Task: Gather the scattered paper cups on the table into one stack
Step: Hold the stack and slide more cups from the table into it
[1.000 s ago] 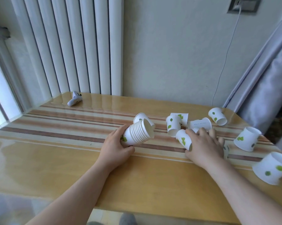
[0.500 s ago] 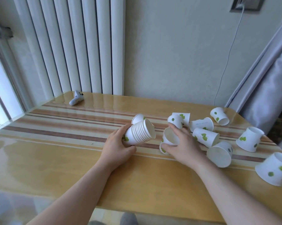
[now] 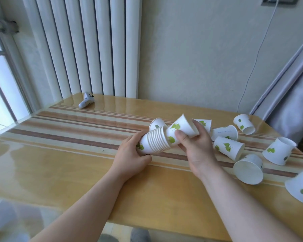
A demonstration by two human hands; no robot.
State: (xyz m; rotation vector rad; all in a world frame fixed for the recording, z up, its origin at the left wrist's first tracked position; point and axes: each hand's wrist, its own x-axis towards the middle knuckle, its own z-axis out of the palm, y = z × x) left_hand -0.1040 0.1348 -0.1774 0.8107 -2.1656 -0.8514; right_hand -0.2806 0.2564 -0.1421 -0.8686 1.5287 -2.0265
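Left hand (image 3: 129, 152) grips nested stack (image 3: 155, 142); my right hand (image 3: 194, 147) clamps loose cup (image 3: 180, 131), feeding it in. Roughly eight cups left scattered on table (image 3: 60, 163).

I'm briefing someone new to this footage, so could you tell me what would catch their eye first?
At table centre, the left hand holds a sideways cup stack while the right hand pushes another cup into it. Loose cups litter the table's right side.
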